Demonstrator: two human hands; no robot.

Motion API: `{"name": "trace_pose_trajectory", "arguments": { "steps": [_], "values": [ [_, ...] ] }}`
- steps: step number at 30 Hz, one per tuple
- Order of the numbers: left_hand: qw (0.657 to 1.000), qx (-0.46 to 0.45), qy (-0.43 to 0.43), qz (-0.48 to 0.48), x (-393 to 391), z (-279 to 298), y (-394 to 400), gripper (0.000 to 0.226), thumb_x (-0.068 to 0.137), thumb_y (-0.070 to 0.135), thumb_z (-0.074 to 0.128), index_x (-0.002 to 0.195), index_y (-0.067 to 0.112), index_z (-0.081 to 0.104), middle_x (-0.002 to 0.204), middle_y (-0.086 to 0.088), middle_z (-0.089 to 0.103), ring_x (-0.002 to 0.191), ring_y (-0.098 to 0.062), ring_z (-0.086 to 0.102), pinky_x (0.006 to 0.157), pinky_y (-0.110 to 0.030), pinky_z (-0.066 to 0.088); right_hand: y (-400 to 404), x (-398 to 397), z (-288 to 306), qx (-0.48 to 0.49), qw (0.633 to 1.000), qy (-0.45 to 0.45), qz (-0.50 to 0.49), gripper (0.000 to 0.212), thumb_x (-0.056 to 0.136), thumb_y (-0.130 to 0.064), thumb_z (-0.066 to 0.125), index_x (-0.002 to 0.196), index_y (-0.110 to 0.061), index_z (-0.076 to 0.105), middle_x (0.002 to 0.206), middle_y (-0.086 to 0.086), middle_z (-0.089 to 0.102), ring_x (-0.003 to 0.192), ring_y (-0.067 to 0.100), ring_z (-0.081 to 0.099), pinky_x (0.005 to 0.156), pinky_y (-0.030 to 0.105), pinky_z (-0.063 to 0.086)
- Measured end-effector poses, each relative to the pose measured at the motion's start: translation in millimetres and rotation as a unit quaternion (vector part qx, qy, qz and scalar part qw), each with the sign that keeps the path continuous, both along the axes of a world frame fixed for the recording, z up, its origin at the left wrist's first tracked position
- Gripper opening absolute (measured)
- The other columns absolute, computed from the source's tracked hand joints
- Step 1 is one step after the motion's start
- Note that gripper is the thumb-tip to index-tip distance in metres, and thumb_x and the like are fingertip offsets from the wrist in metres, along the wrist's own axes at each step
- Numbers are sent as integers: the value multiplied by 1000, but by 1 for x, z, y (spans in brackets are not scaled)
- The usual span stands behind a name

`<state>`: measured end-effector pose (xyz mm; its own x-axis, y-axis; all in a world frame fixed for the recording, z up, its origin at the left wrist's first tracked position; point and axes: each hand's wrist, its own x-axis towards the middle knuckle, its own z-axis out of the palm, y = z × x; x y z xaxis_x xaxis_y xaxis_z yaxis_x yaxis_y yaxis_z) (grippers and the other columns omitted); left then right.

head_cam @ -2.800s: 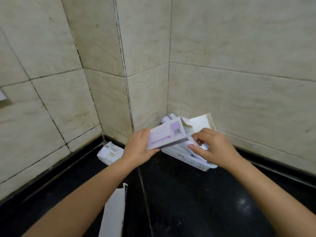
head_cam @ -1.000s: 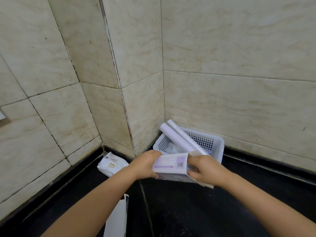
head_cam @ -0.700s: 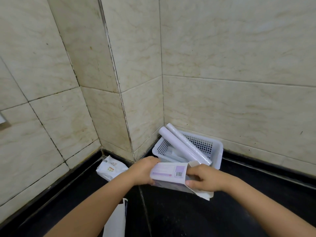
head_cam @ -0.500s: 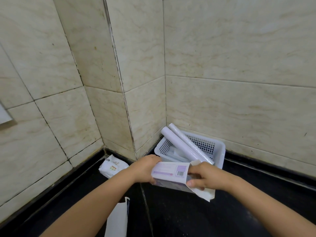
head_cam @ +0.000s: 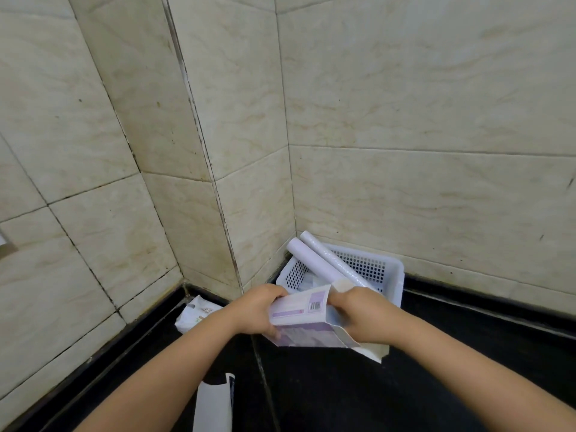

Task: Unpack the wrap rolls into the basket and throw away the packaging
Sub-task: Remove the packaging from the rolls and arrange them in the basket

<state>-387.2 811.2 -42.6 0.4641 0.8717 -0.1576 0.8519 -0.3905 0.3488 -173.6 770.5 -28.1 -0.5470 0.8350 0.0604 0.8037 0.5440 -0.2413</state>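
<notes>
A white perforated basket [head_cam: 393, 277] stands on the black counter in the tiled corner. Two pale lilac wrap rolls [head_cam: 314, 261] lean in it, their ends sticking out over the back left rim. In front of the basket I hold an opened white and lilac cardboard box [head_cam: 300, 310] with a barcode. My left hand [head_cam: 255, 310] grips its left end. My right hand [head_cam: 363, 316] grips its right end, where the torn flaps hang down. Whether the box still holds anything is hidden.
A crumpled white packet [head_cam: 196, 314] lies on the counter by the left wall. A flat white carton [head_cam: 213, 403] lies at the bottom edge between my arms. Tiled walls close the corner on the left and behind the basket. Black counter [head_cam: 405, 397] stretches to the right.
The box came down from above the basket to in front of it, uncovering the two rolls. Since half a second ago it has tilted, its lilac underside showing.
</notes>
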Motion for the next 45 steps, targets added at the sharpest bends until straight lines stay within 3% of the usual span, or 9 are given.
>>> {"name": "trace_pose_trajectory", "arguments": {
  "steps": [5, 17, 22, 25, 29, 32, 37, 40, 45],
  "values": [
    [1000, 23, 4, 1, 6, -2, 5, 56, 63, 20, 80, 113, 16, 54, 116, -3, 56, 95, -11, 47, 79, -20, 37, 0, 1, -9, -22, 998, 55, -29, 45, 88, -18, 48, 47, -20, 30, 53, -1, 36, 64, 19, 41, 60, 25, 28],
    [981, -15, 190, 39, 3, -99, -9, 50, 74, 25, 70, 115, 11, 47, 125, -10, 50, 113, -25, 53, 94, -33, 44, -38, 103, -53, -234, 910, 229, -254, 19, 81, 11, 47, 74, 5, 64, 27, -11, 53, 26, -2, 49, 31, 8, 36],
    [972, -64, 225, 0, 29, -137, -36, 83, 77, 32, 69, 142, 8, 22, 148, -12, 31, 137, -27, 33, 112, -39, 31, -52, 130, -61, -255, 879, 268, -299, 41, 80, 16, 46, 53, -14, 56, 33, -4, 54, 28, 1, 50, 36, 13, 45],
    [995, -15, 101, -18, 51, -125, -41, 106, 74, 49, 69, 148, 9, 4, 158, -7, 11, 146, -22, 7, 120, -42, 12, -49, 125, -65, -278, 869, 287, -291, 37, 80, 17, 43, 59, -9, 58, 27, -4, 53, 27, 0, 50, 32, 9, 41],
    [973, 206, -10, -101, 83, -96, -46, 103, 53, 43, 85, 133, -6, 42, 132, -23, 53, 124, -38, 50, 105, -50, 37, -32, 98, -72, -303, 859, 331, -245, 23, 80, 17, 42, 74, 3, 59, 26, -5, 52, 26, 1, 49, 29, 9, 36],
    [983, 166, -32, -69, 90, -93, -42, 74, 63, 28, 82, 124, 0, 51, 113, -17, 63, 101, -34, 62, 87, -40, 50, -17, 79, -75, -311, 861, 348, -201, 21, 81, 12, 47, 71, 4, 63, 26, -6, 49, 25, 2, 41, 31, 10, 31],
    [996, 75, -17, 50, 81, -95, -13, 33, 75, 23, 65, 103, 14, 50, 106, -4, 62, 97, -22, 61, 74, -31, 48, 12, 67, -68, -300, 876, 335, -173, 46, 85, 2, 51, 68, -37, 67, 61, -14, 56, 57, -1, 50, 58, 16, 41],
    [993, 97, 24, 59, 79, -94, 11, 25, 80, 24, 59, 102, 15, 52, 108, -3, 64, 98, -22, 61, 73, -31, 46, 36, 64, -69, -187, 921, 290, -179, 42, 85, -13, 59, 125, -21, 50, 113, -10, 50, 105, 4, 46, 87, 19, 37],
    [974, 209, 80, -27, 83, -87, 60, 32, 69, 28, 73, 92, 11, 60, 91, -6, 69, 80, -21, 67, 61, -28, 49, 89, 55, -83, -167, 972, 148, -77, 50, 83, -30, 62, 129, -16, 48, 128, -4, 53, 119, 12, 48, 99, 22, 36]
  ]
}}
